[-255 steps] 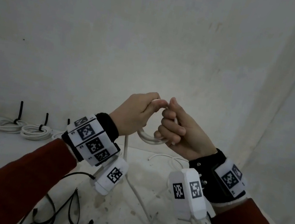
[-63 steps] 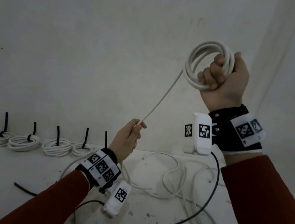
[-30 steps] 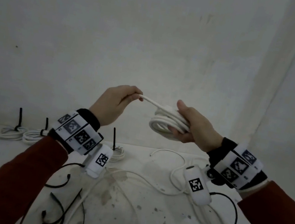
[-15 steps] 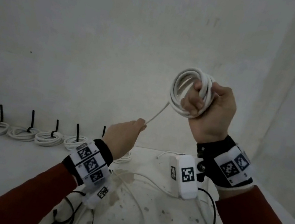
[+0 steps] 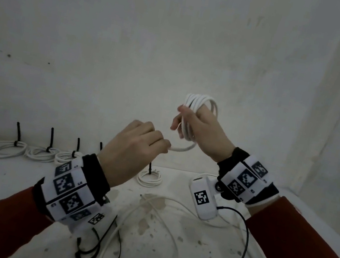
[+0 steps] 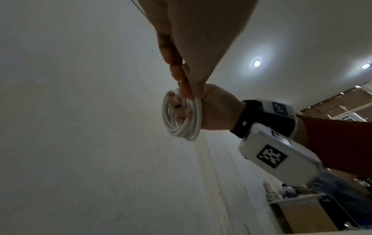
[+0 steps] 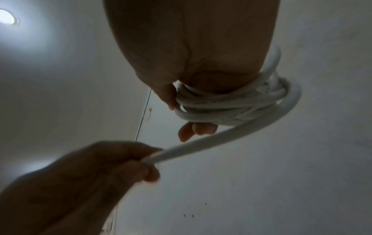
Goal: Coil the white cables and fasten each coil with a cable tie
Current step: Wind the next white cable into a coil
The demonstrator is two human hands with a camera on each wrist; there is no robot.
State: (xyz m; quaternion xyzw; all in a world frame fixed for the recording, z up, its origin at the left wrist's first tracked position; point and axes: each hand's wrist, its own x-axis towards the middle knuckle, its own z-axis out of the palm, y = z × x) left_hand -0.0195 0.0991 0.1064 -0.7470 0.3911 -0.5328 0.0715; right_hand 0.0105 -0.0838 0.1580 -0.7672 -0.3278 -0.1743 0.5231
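Above the desk (image 5: 11, 172), white cable coil (image 5: 200, 102) looped round right hand (image 5: 203, 132), fingers curled on it; tail pinched in left hand (image 5: 136, 148). Risk, judged: loops springing loose if tail tension slackens before tying. Below: stained white surface, tied coils (image 5: 9, 147), loose cable ties (image 5: 96, 254), plain wall.

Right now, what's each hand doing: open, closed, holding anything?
Left hand: closed, pinching the free end of the white cable.
Right hand: closed around the white coil.
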